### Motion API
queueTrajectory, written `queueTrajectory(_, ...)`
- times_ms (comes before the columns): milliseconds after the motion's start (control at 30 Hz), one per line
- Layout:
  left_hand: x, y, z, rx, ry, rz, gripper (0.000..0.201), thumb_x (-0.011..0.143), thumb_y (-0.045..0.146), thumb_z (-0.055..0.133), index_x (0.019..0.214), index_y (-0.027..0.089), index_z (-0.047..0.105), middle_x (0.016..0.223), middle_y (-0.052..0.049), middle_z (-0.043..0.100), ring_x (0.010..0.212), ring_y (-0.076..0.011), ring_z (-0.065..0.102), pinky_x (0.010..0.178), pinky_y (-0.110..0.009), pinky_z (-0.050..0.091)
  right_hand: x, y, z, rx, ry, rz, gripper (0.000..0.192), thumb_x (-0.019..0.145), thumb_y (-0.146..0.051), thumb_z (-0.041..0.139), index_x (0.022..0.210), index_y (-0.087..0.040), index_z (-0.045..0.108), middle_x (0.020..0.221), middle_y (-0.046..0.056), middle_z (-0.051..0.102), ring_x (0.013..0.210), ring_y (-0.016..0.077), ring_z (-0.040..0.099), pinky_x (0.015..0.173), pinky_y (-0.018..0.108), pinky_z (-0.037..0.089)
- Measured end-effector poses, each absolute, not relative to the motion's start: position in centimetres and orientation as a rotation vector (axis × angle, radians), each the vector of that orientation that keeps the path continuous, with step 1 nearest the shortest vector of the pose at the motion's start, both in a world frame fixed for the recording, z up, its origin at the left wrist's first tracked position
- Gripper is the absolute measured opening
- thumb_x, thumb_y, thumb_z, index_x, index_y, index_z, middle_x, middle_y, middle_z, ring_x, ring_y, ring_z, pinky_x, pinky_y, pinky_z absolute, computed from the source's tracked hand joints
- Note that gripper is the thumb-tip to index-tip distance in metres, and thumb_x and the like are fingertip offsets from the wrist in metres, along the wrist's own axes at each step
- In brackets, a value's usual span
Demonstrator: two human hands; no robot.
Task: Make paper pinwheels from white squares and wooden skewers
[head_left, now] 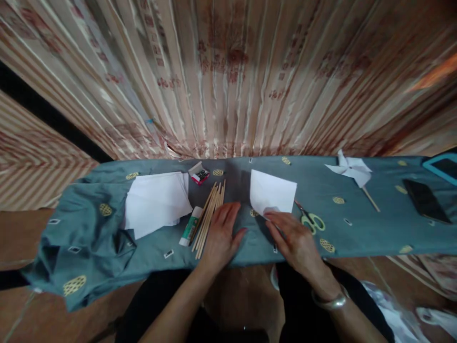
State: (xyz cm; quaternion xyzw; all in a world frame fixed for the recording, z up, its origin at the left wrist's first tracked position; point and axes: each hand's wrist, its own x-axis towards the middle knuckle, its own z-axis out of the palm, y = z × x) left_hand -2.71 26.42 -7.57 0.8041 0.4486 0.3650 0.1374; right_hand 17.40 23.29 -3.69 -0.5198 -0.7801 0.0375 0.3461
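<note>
A white sheet of paper (274,190) lies in front of me, its near edge curling up slightly. My right hand (296,240), with a silver bangle at the wrist, has thumb and fingers closed on its near edge. Left of the sheet, my left hand (222,233) is spread just above the cloth, holding nothing. Beside its fingers lies a bundle of thin wooden sticks (209,214). A green and white glue stick (191,226) rests against them. Green-handled scissors (310,220) lie right of the sheet, their blades partly behind it.
At left is a stack of white paper (157,200), with a small open box of dark pins (199,174) near it. A paper pinwheel (352,169) on a stick, a black phone (426,200) and a blue-edged device (444,166) lie at right. Patterned green cloth (357,233) covers the narrow table before a curtain.
</note>
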Motion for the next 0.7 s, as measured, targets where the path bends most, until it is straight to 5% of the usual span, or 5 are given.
queueTrajectory(100, -2.5, 26.3, -7.7, 2.47, 1.22, 0.851, 0.064, 0.087, 0.028, 0.063, 0.145, 0.016, 0.038, 0.147, -0.017, 0.047, 0.138, -0.0314, 0.041, 0.112, -0.055, 0.036, 17.3, 21.9, -5.3, -1.343, -2.072, 0.34, 0.021, 0.096, -0.019, 0.049, 0.105, -0.019, 0.069, 0.101, 0.009, 0.075, 0.097, 0.0217, 0.071, 0.087, 0.039, 0.059)
queueTrajectory(200, -2.2, 26.2, -8.2, 2.529, 1.089, 0.694, 0.05, 0.087, 0.026, 0.062, 0.134, 0.015, 0.051, 0.133, -0.015, 0.061, 0.13, -0.0316, 0.049, 0.113, -0.059, 0.031, 17.7, 20.7, -5.5, -1.324, -2.073, 0.555, 0.021, 0.095, -0.017, 0.05, 0.104, -0.021, 0.068, 0.102, 0.008, 0.075, 0.097, 0.0206, 0.07, 0.088, 0.038, 0.059)
queueTrajectory(400, -2.2, 25.6, -8.5, 2.47, 1.058, 0.655, 0.037, 0.094, 0.025, 0.053, 0.13, 0.015, 0.054, 0.101, -0.01, 0.071, 0.096, -0.0231, 0.065, 0.086, -0.039, 0.056, 19.6, 20.4, -5.7, -1.419, -1.862, 0.709, 0.013, 0.092, -0.023, 0.057, 0.098, -0.023, 0.068, 0.099, 0.004, 0.075, 0.094, 0.0185, 0.071, 0.086, 0.032, 0.058)
queueTrajectory(700, -1.7, 24.9, -8.0, 2.393, 1.139, 0.771, 0.053, 0.1, 0.028, 0.042, 0.149, 0.02, 0.025, 0.113, -0.01, 0.07, 0.094, -0.0194, 0.071, 0.083, -0.033, 0.059, 18.9, 23.8, -6.1, -1.573, -1.707, 0.698, 0.018, 0.093, -0.031, 0.056, 0.098, -0.023, 0.07, 0.097, 0.004, 0.075, 0.09, 0.0194, 0.071, 0.083, 0.031, 0.055)
